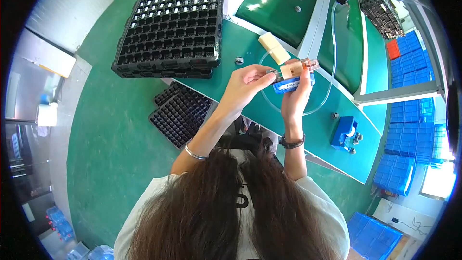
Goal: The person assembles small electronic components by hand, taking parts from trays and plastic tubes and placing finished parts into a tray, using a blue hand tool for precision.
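Observation:
A small fixture with a blue base (pixel 290 85) and a cream block (pixel 290 70) on top is between my hands above the green table. A clear plastic piece (pixel 314 64) sits at its right end. My right hand (pixel 296 98) is closed around this right end, thumb up against the clear piece. My left hand (pixel 248 81) pinches at the fixture's left end, where a small shiny piece (pixel 275 73) shows at the fingertips; its exact kind is unclear. Just beyond lies a pale yellow block (pixel 274 48). A small metallic part (pixel 239 60) rests on the table to the left.
A stack of black compartment trays (pixel 168 50) stands left, its far rows holding white-topped parts. More black trays (pixel 180 115) lie lower down. A clear tube (pixel 333 33) loops around the fixture. Right are a blue holder (pixel 344 132) and small metal parts. Beyond runs a green conveyor (pixel 284 9).

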A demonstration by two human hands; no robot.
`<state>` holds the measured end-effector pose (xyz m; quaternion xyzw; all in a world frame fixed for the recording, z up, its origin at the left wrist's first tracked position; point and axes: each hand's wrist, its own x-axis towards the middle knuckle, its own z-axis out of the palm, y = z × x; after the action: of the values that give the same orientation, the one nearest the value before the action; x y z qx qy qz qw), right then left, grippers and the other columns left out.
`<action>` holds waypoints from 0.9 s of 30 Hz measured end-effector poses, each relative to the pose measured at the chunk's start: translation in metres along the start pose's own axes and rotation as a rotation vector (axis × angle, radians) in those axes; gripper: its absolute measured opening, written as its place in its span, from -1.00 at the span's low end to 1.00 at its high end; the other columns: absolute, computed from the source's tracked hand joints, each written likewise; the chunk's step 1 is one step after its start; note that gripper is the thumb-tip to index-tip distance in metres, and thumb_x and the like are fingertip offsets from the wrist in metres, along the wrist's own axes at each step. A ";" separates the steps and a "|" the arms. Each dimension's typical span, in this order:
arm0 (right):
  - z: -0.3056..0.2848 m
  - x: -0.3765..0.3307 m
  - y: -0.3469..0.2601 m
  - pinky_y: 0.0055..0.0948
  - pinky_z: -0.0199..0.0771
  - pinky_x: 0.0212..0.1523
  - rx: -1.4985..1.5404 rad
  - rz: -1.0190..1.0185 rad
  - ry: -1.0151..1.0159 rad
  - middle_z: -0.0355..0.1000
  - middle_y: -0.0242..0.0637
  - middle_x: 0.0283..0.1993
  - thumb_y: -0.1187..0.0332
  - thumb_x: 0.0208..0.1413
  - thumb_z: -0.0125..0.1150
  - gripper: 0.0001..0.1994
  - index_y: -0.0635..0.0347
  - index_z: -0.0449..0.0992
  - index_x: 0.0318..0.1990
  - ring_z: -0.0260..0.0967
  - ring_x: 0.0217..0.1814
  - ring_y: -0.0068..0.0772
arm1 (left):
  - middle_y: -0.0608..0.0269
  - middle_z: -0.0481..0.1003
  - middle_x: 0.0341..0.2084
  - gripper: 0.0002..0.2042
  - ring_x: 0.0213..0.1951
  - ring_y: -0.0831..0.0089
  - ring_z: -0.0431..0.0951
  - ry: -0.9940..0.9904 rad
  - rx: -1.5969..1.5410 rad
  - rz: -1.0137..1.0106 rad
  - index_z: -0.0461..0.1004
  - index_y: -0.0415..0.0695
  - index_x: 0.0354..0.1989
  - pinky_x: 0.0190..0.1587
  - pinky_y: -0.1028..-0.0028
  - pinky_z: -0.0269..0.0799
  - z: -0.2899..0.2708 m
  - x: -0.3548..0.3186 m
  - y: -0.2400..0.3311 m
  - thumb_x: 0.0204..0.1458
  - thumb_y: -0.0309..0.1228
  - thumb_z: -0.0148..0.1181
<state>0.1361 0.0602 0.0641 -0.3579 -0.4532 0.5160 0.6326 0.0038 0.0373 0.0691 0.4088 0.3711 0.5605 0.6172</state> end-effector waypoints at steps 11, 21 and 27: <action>-0.011 -0.001 0.011 -0.69 0.19 -0.47 -0.050 0.183 -0.049 0.39 -0.46 -0.32 0.17 0.14 -0.08 -0.70 0.17 0.39 -0.13 0.25 -0.39 -0.72 | 0.31 0.46 -0.28 -0.71 -0.17 0.62 0.39 0.015 0.009 -0.043 0.39 -0.32 -0.11 -0.09 0.60 0.24 -0.004 0.005 -0.019 0.08 -0.37 0.05; -0.053 0.082 0.067 -0.55 0.31 -0.27 -0.484 -0.057 -0.071 0.35 -0.39 -0.32 0.31 0.05 0.15 -0.74 0.30 0.34 -0.20 0.28 -0.33 -0.59 | 0.25 0.42 -0.14 -0.58 -0.18 0.57 0.39 0.213 0.050 -0.080 0.25 -0.14 0.08 -0.12 0.59 0.25 -0.037 0.010 -0.041 0.16 -0.12 -0.15; -0.065 0.122 0.116 -0.32 0.36 -0.25 -0.957 -0.223 -0.065 0.39 -0.06 -0.31 0.20 -0.06 0.22 -0.59 0.36 0.36 -0.18 0.37 -0.29 -0.16 | 0.26 0.43 -0.19 -0.66 -0.23 0.59 0.40 0.294 -0.056 -0.063 0.33 -0.13 -0.01 -0.18 0.61 0.26 -0.060 -0.008 -0.032 0.16 -0.20 -0.12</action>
<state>0.1663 0.2048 -0.0393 -0.5414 -0.6945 0.1901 0.4341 -0.0398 0.0336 0.0167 0.2928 0.4544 0.6048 0.5848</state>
